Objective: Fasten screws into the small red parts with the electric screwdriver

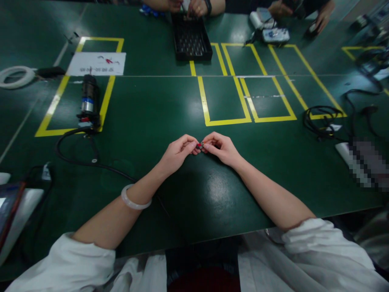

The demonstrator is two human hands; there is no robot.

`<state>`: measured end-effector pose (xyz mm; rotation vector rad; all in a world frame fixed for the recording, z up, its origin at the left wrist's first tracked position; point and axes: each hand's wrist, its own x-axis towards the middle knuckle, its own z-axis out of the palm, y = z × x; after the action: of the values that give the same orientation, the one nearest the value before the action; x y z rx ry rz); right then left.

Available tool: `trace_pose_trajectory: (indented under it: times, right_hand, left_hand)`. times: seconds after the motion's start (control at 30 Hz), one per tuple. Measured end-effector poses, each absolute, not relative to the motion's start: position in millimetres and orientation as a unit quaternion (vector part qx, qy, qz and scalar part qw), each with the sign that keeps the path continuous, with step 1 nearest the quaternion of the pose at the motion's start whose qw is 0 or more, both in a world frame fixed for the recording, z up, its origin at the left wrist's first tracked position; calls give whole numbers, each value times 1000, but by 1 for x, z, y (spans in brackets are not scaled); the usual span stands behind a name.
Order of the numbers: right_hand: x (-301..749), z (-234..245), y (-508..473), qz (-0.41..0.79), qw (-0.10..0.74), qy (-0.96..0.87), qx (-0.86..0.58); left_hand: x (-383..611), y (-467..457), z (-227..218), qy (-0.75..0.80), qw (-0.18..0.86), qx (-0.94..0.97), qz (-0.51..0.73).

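Between my fingertips is a tiny red and dark part (199, 146), too small to make out its kind. My left hand (180, 151) pinches it from the left, thumb against fingers. From the other side my right hand (221, 148) pinches at its right end, where a bit of metal shows. Both hands hover or rest just over the green tabletop (146, 109); I cannot tell whether they touch it. The fingers cover most of the small part.
Left stands a dark cylindrical motor-like device (88, 99) with a black cable (112, 168) running under my left forearm. A black tray (192, 38) of small parts sits opposite, at another person's hands (194, 7). A coiled cable (322, 121) lies right. Yellow tape (229, 121) marks rectangles.
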<state>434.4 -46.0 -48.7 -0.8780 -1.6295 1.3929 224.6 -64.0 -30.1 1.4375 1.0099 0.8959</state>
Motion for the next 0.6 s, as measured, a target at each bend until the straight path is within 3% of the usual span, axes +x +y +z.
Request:
trace_pose_trajectory:
  times: [0.6]
  right_hand:
    - [433,-50,-46,517,403,-677,-334]
  left_hand:
    - [222,-62,-32,444,515,638,361]
